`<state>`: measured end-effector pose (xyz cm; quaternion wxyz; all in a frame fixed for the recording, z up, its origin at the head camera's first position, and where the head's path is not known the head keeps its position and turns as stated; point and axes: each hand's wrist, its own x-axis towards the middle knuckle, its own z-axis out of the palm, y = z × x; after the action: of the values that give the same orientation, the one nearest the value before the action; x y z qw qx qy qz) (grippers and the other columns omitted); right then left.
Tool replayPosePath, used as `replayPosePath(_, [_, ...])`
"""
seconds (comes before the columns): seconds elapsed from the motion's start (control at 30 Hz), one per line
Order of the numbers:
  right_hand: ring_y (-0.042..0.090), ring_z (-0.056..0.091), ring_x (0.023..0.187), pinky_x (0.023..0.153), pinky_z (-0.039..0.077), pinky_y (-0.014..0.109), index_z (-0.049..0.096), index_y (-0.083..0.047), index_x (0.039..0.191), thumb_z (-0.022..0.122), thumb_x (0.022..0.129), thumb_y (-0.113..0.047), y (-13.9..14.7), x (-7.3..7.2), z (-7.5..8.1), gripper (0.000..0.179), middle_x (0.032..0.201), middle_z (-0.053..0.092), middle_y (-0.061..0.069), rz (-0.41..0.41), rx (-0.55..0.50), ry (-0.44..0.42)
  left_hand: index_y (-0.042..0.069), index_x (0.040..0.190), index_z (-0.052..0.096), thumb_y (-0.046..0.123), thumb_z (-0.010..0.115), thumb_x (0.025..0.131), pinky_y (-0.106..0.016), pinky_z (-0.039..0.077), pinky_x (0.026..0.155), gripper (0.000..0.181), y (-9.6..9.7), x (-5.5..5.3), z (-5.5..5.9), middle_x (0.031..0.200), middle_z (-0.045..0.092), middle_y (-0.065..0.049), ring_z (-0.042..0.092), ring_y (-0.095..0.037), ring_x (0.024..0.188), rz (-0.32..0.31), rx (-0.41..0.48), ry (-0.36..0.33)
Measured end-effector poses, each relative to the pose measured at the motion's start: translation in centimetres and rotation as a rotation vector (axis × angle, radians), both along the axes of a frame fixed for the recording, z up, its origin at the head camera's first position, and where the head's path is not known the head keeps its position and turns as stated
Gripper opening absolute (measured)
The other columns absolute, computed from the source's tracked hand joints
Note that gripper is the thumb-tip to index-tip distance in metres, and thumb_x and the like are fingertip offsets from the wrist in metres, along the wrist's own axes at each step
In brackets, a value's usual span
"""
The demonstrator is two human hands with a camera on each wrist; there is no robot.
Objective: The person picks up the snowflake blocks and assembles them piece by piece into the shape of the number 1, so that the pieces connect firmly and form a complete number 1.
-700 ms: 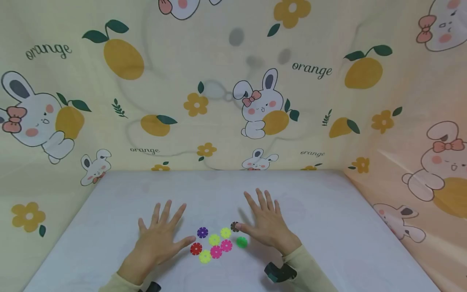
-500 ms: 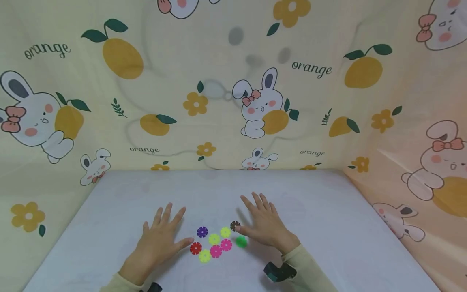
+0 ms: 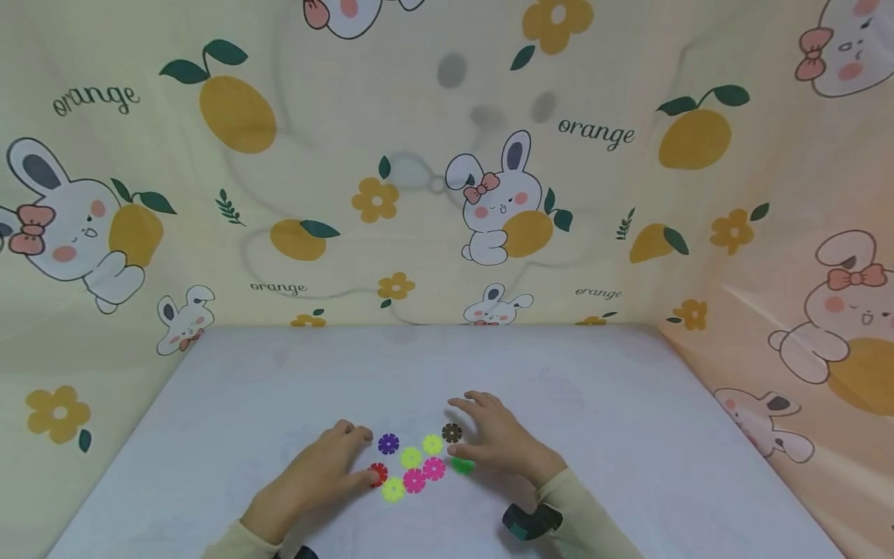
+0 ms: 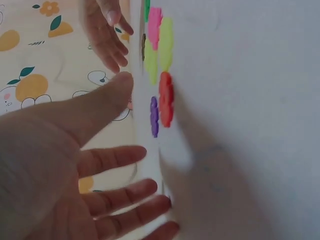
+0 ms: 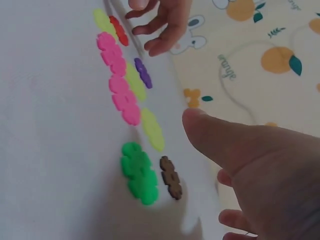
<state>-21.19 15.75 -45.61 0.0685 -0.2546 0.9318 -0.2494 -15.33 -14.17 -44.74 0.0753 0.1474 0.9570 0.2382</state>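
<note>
Small notched plastic discs lie flat on the white table in a loose cluster. My left hand (image 3: 314,475) hovers at their left side, its thumb over the red disc (image 4: 166,100) and its fingertips beside the purple disc (image 3: 388,444). On the other side is my right hand (image 3: 508,442), its thumb partly covering the green disc (image 5: 139,173) in the head view and its fingers by the brown disc (image 3: 452,433). Between the hands lie two pink discs (image 3: 414,480) and three yellow discs (image 3: 393,490). Both hands have loosely bent fingers and hold nothing.
The white tabletop (image 3: 594,388) stretches out around the cluster. A cream cloth (image 3: 412,101) printed with rabbits and oranges walls off the back and both sides. Dark straps (image 3: 532,522) are on the wrists, over pale sleeves (image 3: 587,508).
Both hands have come lower and closer to the discs, and their spread fingers have bent inward. The left thumb now overlaps the red disc and the right thumb the green one. The discs stay put.
</note>
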Motion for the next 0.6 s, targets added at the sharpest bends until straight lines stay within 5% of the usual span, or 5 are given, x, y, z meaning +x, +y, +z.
replayPosePath(0.13, [0.041, 0.041, 0.142, 0.113, 0.035, 0.065, 0.055, -0.014, 0.143, 0.077, 0.087, -0.04, -0.2, -0.2, -0.5, 0.066, 0.15, 0.049, 0.02, 0.01, -0.014, 0.001, 0.009, 0.125, 0.065, 0.038, 0.084, 0.079, -0.052, 0.053, 0.098, 0.058, 0.4, 0.0, -0.4, 0.116, 0.062, -0.006, 0.059, -0.023, 0.109, -0.036, 0.021, -0.008])
replayPosePath(0.37, [0.041, 0.048, 0.133, 0.108, 0.041, 0.063, 0.066, -0.012, 0.132, 0.077, 0.09, -0.027, -0.5, -0.3, -1.6, 0.046, 0.137, 0.058, 0.018, 0.014, 0.008, 0.06, 0.01, 0.109, 0.066, 0.026, 0.089, 0.073, -0.048, 0.055, 0.09, 0.046, 0.7, 0.2, -1.0, 0.101, 0.059, -0.001, 0.059, -0.02, 0.098, -0.07, 0.018, 0.077])
replayPosePath(0.6, [0.039, 0.054, 0.126, 0.104, 0.046, 0.059, 0.074, -0.01, 0.113, 0.079, 0.087, -0.014, -0.9, -0.3, -2.0, 0.027, 0.129, 0.064, 0.016, -0.001, 0.019, 0.127, 0.013, 0.096, 0.065, 0.017, 0.086, 0.077, -0.035, 0.052, 0.078, 0.029, 0.6, 0.1, -1.3, 0.089, 0.054, 0.004, 0.05, -0.01, 0.083, -0.111, 0.019, 0.103])
